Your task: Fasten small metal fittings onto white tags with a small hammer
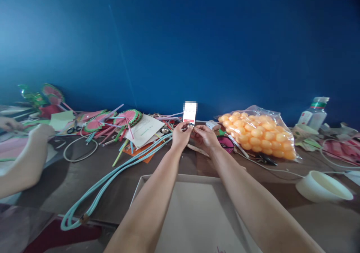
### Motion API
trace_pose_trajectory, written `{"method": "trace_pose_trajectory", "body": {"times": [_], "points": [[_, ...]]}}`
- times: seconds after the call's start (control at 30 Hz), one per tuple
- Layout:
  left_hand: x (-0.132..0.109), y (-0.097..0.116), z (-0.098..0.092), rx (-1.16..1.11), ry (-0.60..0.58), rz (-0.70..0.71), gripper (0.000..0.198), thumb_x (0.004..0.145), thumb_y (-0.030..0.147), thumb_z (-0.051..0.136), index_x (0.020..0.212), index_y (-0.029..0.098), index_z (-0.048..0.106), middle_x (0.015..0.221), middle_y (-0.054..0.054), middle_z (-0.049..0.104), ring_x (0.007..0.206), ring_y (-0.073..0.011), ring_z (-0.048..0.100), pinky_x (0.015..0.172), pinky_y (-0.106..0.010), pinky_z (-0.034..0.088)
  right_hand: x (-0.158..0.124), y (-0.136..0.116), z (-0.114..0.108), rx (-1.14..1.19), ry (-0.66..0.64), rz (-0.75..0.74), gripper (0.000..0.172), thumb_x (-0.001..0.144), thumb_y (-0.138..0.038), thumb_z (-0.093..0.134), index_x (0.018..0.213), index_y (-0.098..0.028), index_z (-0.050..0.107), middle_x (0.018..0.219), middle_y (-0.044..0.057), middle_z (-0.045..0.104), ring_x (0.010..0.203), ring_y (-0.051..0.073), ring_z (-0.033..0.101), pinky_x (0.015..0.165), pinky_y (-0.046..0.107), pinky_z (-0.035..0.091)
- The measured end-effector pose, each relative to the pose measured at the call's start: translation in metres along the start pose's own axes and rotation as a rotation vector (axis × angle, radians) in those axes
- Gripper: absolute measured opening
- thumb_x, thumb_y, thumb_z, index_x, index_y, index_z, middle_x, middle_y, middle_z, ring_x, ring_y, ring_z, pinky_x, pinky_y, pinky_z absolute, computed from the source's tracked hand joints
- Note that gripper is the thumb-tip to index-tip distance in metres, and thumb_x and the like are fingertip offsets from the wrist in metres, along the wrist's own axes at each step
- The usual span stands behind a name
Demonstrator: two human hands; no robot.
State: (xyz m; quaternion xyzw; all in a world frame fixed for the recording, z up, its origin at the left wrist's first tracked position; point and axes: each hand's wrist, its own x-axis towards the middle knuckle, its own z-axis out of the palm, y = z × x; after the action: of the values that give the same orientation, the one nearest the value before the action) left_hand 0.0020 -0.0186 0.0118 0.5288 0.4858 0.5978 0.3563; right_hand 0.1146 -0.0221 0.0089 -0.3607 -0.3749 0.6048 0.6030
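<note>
At the middle of the table my left hand point(181, 135) and my right hand point(205, 135) meet, fingers pinched together. Between the fingertips is a small shiny round thing point(190, 125), dark and metallic; its kind is too small to make out. Right behind it a lit phone point(189, 112) leans upright. To the left of my hands lie a silvery round piece point(164, 130) and a bundle of light blue cords point(123, 166) that runs down over the table edge. Beneath my forearms is an open shallow box point(197, 208).
Watermelon-patterned paper fans point(129, 118), a printed sheet point(144, 129) and straws clutter the left. On the right are a clear bag of orange balls point(255, 133), a plastic bottle point(313, 114) and a cream tape roll point(323, 187). Another person's arm point(25, 163) reaches in at far left.
</note>
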Motion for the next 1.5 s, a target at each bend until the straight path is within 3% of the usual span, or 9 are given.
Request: {"method": "trace_pose_trajectory", "body": {"times": [0.3,0.53,0.9,1.13,1.33,1.5], "points": [[-0.0004,-0.0005,0.0013,0.020,-0.017,-0.013,0.022,0.074,0.020,0.062,0.095,0.014,0.067,0.090,-0.008,0.069,0.083,-0.0165,0.063,0.076,-0.027,0.048,0.0014,-0.0008,-0.0045,-0.121,0.006,0.041,0.036,0.053,-0.034,0.078,0.073,-0.020,0.052,0.059,-0.007,0.054,0.047,0.005,0.038,0.044,0.020,0.034],[0.0004,-0.0030,0.0005,0.018,-0.022,-0.013,0.024,0.074,0.023,0.063,0.095,0.015,0.068,0.090,-0.008,0.069,0.084,-0.0174,0.063,0.078,-0.028,0.048,0.0014,-0.0001,-0.0038,-0.156,-0.013,0.028,0.039,0.055,-0.037,0.076,0.077,-0.021,0.049,0.058,-0.006,0.055,0.044,0.005,0.036,0.042,0.020,0.023],[0.0025,-0.0061,0.0007,-0.035,-0.056,-0.018,0.027,0.073,0.025,0.063,0.097,0.015,0.069,0.089,-0.008,0.069,0.085,-0.0180,0.063,0.079,-0.029,0.049,0.0006,0.0011,-0.0031,-0.115,-0.030,0.039,0.041,0.054,-0.037,0.078,0.076,-0.022,0.047,0.058,-0.007,0.054,0.046,0.006,0.038,0.045,0.021,0.030],[0.0023,-0.0031,0.0039,-0.365,-0.087,-0.156,0.025,0.073,0.024,0.062,0.096,0.014,0.069,0.094,-0.007,0.069,0.082,-0.0155,0.063,0.079,-0.030,0.050,0.0005,0.0004,-0.0046,-0.048,-0.018,0.018,0.039,0.054,-0.035,0.078,0.075,-0.021,0.049,0.060,-0.007,0.053,0.049,0.005,0.040,0.046,0.020,0.034],[0.0032,-0.0037,0.0052,-0.447,-0.039,-0.249,0.024,0.071,0.025,0.066,0.093,0.014,0.068,0.087,-0.007,0.068,0.079,-0.0155,0.063,0.079,-0.032,0.051,-0.0032,-0.0035,-0.0013,-0.025,-0.013,0.010,0.035,0.060,-0.043,0.074,0.077,-0.021,0.052,0.061,-0.005,0.052,0.047,0.006,0.039,0.045,0.021,0.036],[0.0046,-0.0071,0.0044,-0.487,-0.034,-0.275,0.024,0.070,0.026,0.067,0.091,0.014,0.068,0.083,-0.006,0.068,0.079,-0.0154,0.063,0.080,-0.032,0.051,-0.0013,0.0015,-0.0028,-0.189,-0.044,-0.114,0.040,0.061,-0.042,0.074,0.090,-0.022,0.055,0.061,-0.006,0.051,0.047,0.006,0.040,0.044,0.020,0.033]]}}
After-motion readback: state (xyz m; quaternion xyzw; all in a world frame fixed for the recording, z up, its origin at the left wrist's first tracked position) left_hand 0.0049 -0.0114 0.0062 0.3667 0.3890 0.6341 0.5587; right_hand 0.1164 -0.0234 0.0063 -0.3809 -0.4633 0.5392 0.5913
